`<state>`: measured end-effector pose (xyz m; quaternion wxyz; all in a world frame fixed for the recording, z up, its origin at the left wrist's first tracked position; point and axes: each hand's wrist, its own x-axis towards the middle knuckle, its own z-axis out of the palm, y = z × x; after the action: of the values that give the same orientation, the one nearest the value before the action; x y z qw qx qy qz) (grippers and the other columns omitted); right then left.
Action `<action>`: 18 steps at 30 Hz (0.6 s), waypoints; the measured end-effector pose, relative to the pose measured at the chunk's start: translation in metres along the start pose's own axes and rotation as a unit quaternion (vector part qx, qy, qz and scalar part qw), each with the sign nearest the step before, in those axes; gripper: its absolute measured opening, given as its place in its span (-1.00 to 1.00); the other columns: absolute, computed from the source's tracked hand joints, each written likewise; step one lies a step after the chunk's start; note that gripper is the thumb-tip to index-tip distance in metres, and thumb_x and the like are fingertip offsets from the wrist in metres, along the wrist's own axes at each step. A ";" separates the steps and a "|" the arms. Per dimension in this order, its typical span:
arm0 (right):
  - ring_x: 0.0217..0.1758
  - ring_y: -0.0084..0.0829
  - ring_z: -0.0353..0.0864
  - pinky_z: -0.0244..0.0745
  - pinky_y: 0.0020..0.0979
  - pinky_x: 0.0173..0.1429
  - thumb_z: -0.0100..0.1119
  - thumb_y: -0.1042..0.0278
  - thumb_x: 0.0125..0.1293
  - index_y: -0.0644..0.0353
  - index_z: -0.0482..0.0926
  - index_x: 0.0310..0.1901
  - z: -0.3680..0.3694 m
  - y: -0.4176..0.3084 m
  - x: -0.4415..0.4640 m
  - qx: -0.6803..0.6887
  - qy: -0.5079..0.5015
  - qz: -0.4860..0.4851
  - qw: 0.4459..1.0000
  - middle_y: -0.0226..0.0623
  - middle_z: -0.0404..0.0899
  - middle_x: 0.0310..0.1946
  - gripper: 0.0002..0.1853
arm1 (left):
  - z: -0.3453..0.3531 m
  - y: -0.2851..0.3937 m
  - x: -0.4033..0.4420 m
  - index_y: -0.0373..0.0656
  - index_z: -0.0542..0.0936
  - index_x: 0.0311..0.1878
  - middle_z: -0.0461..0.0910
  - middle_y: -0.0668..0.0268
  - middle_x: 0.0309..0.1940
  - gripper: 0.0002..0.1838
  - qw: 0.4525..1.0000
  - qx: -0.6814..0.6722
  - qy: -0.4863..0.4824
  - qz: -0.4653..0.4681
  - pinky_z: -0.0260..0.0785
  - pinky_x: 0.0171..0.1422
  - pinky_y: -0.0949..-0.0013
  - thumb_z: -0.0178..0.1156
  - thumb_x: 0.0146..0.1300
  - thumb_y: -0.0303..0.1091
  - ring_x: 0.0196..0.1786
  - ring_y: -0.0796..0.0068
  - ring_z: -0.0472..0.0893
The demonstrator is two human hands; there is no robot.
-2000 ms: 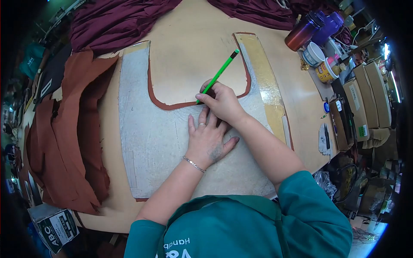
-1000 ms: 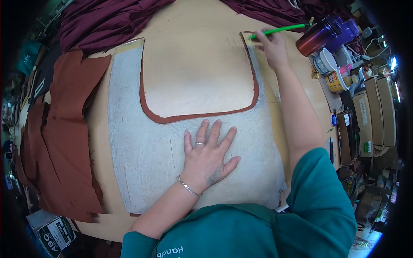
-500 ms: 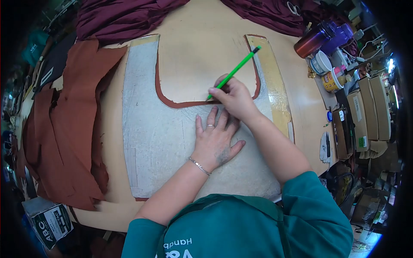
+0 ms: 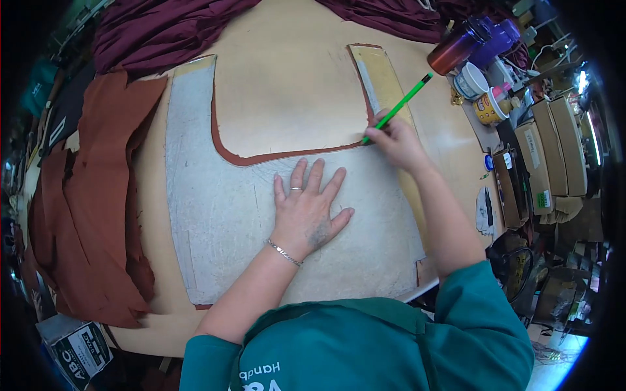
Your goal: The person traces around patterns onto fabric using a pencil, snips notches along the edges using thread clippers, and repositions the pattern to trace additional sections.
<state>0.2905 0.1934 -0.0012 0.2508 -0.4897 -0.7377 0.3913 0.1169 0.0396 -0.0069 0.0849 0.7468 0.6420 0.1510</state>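
Note:
A large grey U-shaped pattern board (image 4: 215, 215) lies on the table, with a rim of reddish-brown material (image 4: 261, 158) showing along its inner curve. My left hand (image 4: 309, 212) rests flat on the board with its fingers spread, just below that curve. In my right hand (image 4: 394, 140) is a green pencil (image 4: 407, 98), tilted up to the right, its lower end at the right part of the curved edge. Yellowish tape (image 4: 385, 72) covers the board's right arm.
Reddish-brown material (image 4: 98, 195) lies folded at the left of the table (image 4: 287, 78). Maroon cloth (image 4: 163, 32) is at the back. A metallic bottle (image 4: 453, 52), a white tub (image 4: 471, 81) and a yellow cup (image 4: 489, 107) stand at the right, near cardboard boxes (image 4: 538, 163).
From the middle of the curve, my right hand has moved right along the edge with the pencil. My left hand's fingers are spread wider, and the whole view has shifted somewhat.

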 end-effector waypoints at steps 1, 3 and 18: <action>-0.36 -0.49 0.51 0.42 -0.41 -0.21 0.17 0.37 0.17 0.24 0.44 -0.27 -0.015 -0.002 0.004 -0.005 -0.014 0.034 0.999 -0.35 0.53 -0.47 -0.83 | -0.001 0.001 0.001 0.24 0.30 0.24 0.15 0.20 0.25 -0.34 1.000 -0.002 -0.004 -0.002 -0.11 0.25 -0.29 0.09 0.02 0.16 0.34 0.11 0.02; -0.34 -0.56 0.49 0.41 -0.48 -0.19 0.16 0.38 0.19 0.21 0.43 -0.26 -0.034 -0.001 0.021 -0.020 -0.044 0.053 0.997 -0.42 0.51 -0.43 -0.84 | -0.003 0.001 0.001 0.24 0.30 0.24 0.17 0.20 0.23 -0.34 1.000 0.001 -0.004 0.002 -0.11 0.25 -0.29 0.10 0.01 0.15 0.33 0.10 0.02; -0.43 -0.56 0.55 0.44 -0.57 -0.41 0.19 0.32 0.19 0.24 0.40 -0.32 -0.033 0.043 0.223 0.290 0.196 -0.077 0.934 -0.30 0.54 -0.44 -0.79 | -0.006 0.002 0.007 0.16 0.40 0.17 0.25 0.17 0.18 -0.38 1.000 0.003 -0.006 0.005 -0.14 0.25 -0.22 0.11 0.00 0.15 0.28 0.10 0.11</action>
<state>0.2501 0.4180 -0.0202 0.5508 -0.4039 -0.5641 0.4640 0.1174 0.0460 -0.0003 0.0854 0.7512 0.6383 0.1452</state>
